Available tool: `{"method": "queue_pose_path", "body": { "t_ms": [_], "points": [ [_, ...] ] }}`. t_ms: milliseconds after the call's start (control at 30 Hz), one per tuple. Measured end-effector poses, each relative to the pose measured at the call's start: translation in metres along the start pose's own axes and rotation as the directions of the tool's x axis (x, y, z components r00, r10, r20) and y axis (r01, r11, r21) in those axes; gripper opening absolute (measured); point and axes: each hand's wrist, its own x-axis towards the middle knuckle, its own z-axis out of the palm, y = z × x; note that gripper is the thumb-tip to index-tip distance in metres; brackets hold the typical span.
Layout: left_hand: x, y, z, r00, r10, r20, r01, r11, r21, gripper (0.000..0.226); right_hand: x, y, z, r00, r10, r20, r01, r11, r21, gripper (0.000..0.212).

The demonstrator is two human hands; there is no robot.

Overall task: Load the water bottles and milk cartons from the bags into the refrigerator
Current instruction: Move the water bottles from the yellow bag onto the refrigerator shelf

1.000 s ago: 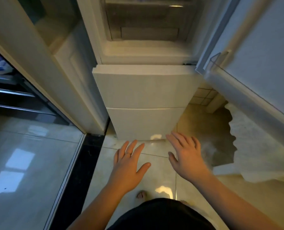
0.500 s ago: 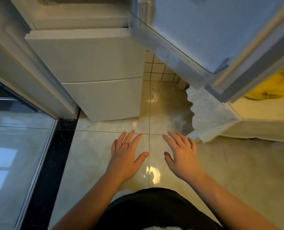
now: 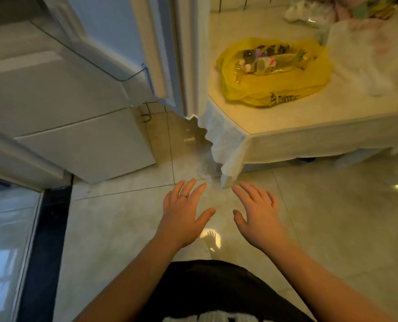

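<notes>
A yellow plastic bag (image 3: pixel 274 73) lies on the table (image 3: pixel 286 133) at the upper right, its mouth open over several packaged items. The white refrigerator (image 3: pixel 60 108) stands at the left with its upper door (image 3: pixel 114 36) swung open toward the table. My left hand (image 3: pixel 184 214) and my right hand (image 3: pixel 258 212) hover side by side above the floor tiles, palms down, fingers spread, holding nothing. A ring sits on one left finger. No bottle or carton can be made out.
A pale cloth (image 3: pixel 219 138) covers the table, its scalloped corner hanging close to my right fingertips. White bags (image 3: pixel 309 10) lie at the table's far edge. A dark threshold strip (image 3: pixel 44 240) and a glossy floor lie to the left.
The view has swung right, away from the refrigerator front toward the table. The yellow bag has come fully into sight. Both hands stay spread and empty in front of me.
</notes>
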Motion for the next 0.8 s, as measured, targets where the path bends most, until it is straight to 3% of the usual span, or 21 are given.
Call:
{"method": "queue_pose_path", "body": {
  "t_ms": [367,800],
  "points": [
    [0.129,0.118,0.025,0.966,0.232,0.115,-0.237,0.971,0.027,0.067,0.049,0.119,-0.050,0.976,0.203,-0.076,-0.201,0.979,0.030,0.059],
    [0.319,0.216,0.009,0.962,0.263,0.065,-0.265,0.964,0.010,0.064,0.183,0.250,-0.129,0.945,0.284,-0.165,-0.281,0.959,0.042,0.059]
  ]
}}
